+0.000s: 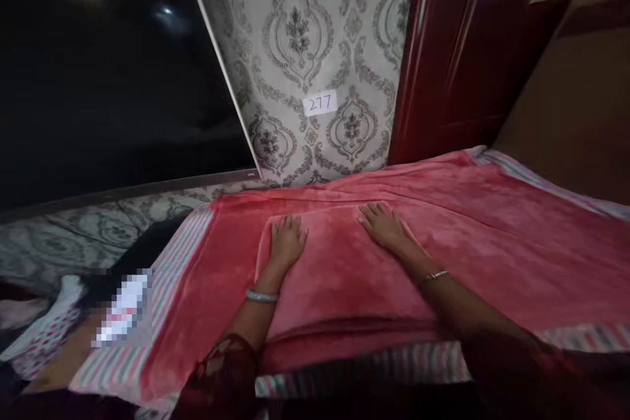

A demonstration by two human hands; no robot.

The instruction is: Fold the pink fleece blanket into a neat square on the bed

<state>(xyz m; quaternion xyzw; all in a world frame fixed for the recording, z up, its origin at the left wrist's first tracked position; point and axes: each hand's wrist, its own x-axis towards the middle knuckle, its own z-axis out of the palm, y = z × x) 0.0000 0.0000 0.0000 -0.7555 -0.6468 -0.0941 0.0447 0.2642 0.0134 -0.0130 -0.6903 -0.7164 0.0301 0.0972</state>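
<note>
A pink plush blanket (492, 243) with striped borders is spread out before me. On top of it lies a folded pink plush piece (335, 269), roughly rectangular, of the same colour. My left hand (287, 241) rests flat near its far left corner, fingers spread. Near the far right corner, my right hand (384, 226) also lies flat with fingers apart. Both palms face down on the cloth, and neither hand grips anything. A bracelet circles each wrist.
A large dark television screen (113, 79) stands at the left. Behind are patterned wallpaper (300, 26) with a paper label (320, 103) reading 277, and a dark red door (453, 46). A brown panel (575, 98) rises at the right. Dotted cloth (46, 341) lies lower left.
</note>
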